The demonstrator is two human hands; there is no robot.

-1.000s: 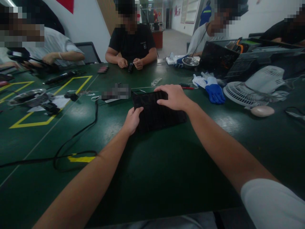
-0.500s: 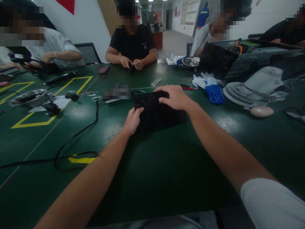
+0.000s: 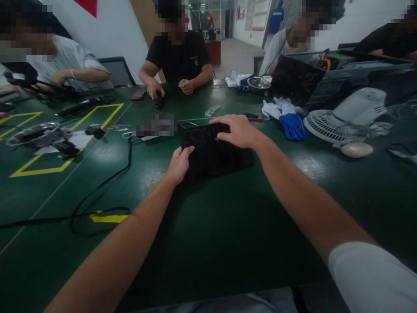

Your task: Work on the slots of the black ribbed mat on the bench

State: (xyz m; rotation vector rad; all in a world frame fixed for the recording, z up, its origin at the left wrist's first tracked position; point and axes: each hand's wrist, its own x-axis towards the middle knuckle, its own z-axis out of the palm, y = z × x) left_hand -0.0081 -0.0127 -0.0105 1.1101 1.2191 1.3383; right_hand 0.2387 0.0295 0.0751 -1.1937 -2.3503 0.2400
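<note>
A flat black panel-like object (image 3: 215, 154) is held tilted just above or on the green table (image 3: 208, 226), in the middle of the view. My left hand (image 3: 180, 164) grips its left edge, thumb on the near face. Over its top edge lies my right hand (image 3: 236, 130), with the thumb and fingers bent around it. The fingertips behind the object are hidden. Just left of it is a partly blurred item (image 3: 156, 127) with a white loop.
Blue-and-white gloves (image 3: 291, 124), a white fan (image 3: 345, 117) and a metal bowl (image 3: 259, 84) lie to the right. A black cable (image 3: 97, 187) curls at left, near a metal ring part (image 3: 35, 134). A person in black (image 3: 182, 56) sits opposite.
The view has shifted slightly. My hands keep the same hold on the black object. The person opposite has moved their hands apart, one carrying a small dark item leftward.
</note>
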